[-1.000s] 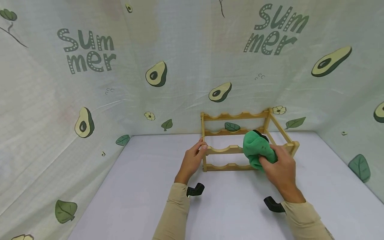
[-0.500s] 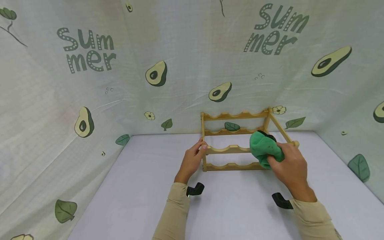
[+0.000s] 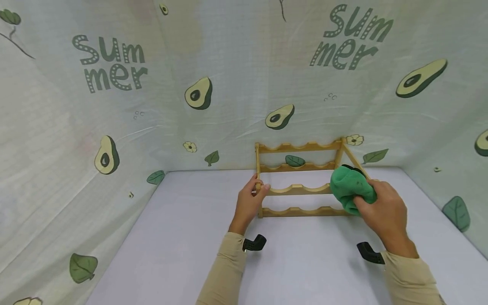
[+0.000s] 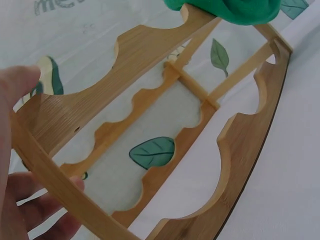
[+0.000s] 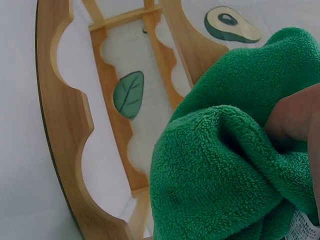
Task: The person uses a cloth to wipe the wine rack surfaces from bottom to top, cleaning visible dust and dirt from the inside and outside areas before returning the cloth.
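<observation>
A wooden wine rack (image 3: 299,189) with scalloped rails stands at the back of the table. My left hand (image 3: 249,205) holds its left end; in the left wrist view the thumb lies over the upper front rail (image 4: 145,52) and the fingers (image 4: 55,215) reach behind the side bar. My right hand (image 3: 386,212) grips a bunched green terry cloth (image 3: 350,188) against the right part of the upper front rail. The cloth (image 5: 215,170) shows deep folds and a white label in the right wrist view. It hides the rack's front right corner.
The white tabletop (image 3: 183,237) extends in front of the rack and to both sides. Close behind the rack hangs a pale curtain (image 3: 236,63) printed with avocados, leaves and lettering. A dark camera mount juts from each wrist.
My right hand has slid the cloth rightward along the upper front rail. The left hand has shifted slightly, its thumb moving right at the rack's left end. The rack stays in place.
</observation>
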{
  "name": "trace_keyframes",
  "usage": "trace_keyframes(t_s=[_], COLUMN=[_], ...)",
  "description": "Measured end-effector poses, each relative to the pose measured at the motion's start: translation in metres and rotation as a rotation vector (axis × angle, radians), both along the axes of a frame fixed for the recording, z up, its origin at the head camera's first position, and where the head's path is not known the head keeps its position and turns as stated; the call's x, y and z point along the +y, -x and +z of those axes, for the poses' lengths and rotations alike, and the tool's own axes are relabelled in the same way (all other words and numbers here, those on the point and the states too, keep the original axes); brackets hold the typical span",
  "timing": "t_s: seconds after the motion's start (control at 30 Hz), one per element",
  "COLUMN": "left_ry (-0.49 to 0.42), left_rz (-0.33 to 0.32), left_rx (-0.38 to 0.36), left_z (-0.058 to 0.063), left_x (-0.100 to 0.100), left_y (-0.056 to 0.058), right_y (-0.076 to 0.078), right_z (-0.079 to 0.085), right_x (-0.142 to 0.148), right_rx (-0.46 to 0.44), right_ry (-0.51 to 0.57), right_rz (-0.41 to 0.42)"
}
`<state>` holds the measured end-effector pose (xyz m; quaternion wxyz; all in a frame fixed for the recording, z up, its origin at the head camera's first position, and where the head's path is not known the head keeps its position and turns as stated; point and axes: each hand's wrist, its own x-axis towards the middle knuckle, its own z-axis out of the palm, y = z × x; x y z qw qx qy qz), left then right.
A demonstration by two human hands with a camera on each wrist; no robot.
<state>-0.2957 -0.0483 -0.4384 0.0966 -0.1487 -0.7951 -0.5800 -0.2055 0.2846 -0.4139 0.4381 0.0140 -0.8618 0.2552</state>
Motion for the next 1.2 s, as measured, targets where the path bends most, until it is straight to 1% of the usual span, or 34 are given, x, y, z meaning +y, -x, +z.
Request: trace_keyframes(t_s=[0.1,0.23,0.4,0.5,0.63,0.73,0.83,0.93,1.03,1.1,1.2], left_ry=[-0.011,-0.009,0.027,0.055,0.056,0.048,0.069,0.095,0.093,0.083,0.063], left_rz=[0.025,0.04,0.053,0.066,0.083,0.093,0.13,0.178,0.203,0.216,0.23], left_rx=[0.008,0.022,0.052,0.084,0.12,0.141,0.176,0.211,0.234,0.238,0.239], left_z=[0.001,0.001,0.002,0.003,0.002,0.0,-0.002,-0.004,-0.005,-0.005,-0.005], left_x=[0.002,0.004,0.005,0.004,0.004,0.004,0.004,0.004,0.005,0.005,0.009], left_y=[-0.001,0.0,0.0,0.0,0.001,0.001,-0.001,-0.003,-0.005,-0.006,-0.006], right_y=[-0.001,-0.002,-0.004,-0.005,-0.007,-0.009,-0.01,-0.011,-0.012,-0.011,-0.01], right_z=[0.001,0.004,0.009,0.012,0.017,0.02,0.024,0.026,0.029,0.03,0.033], right_x=[0.002,0.005,0.007,0.009,0.01,0.012,0.015,0.017,0.016,0.013,0.01], right_rx=[-0.016,-0.029,-0.061,-0.065,-0.113,-0.171,-0.194,-0.19,-0.162,-0.135,-0.08], right_ry=[-0.005,-0.029,-0.038,-0.026,0.06,0.175,0.273,0.339,0.385,0.397,0.387], right_rz=[-0.023,-0.059,-0.107,-0.117,-0.11,-0.123,-0.144,-0.177,-0.203,-0.201,-0.179])
